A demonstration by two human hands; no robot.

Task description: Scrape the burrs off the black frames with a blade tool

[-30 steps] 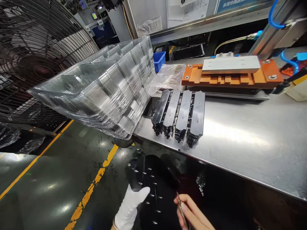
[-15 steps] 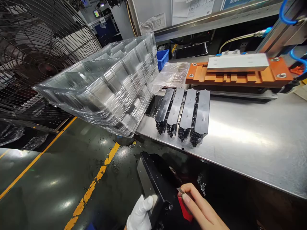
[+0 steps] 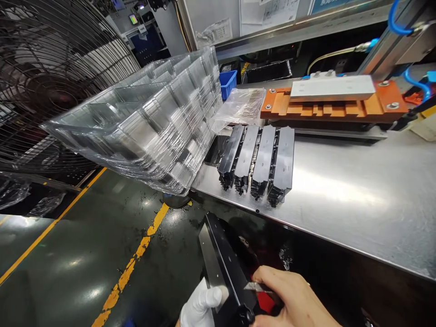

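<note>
My left hand [image 3: 199, 306], in a white glove, holds a long black plastic part [image 3: 221, 263] from below, tilted on edge in front of the steel table. My bare right hand [image 3: 294, 302] grips a small red-handled blade [image 3: 260, 290] with its metal tip pressed against the part's near end. Several matching black parts [image 3: 259, 161] lie side by side on the steel table [image 3: 357, 200], beyond and above my hands.
A tilted stack of clear plastic trays [image 3: 143, 122] overhangs the table's left end. An orange fixture with a grey plate [image 3: 332, 97] stands at the back, a clear bag [image 3: 240, 106] beside it. A large fan [image 3: 44, 72] stands at left over a floor with yellow lines.
The black part went from a blurred turn to a steady edge-up hold. My right hand moved in and set the blade against its near end.
</note>
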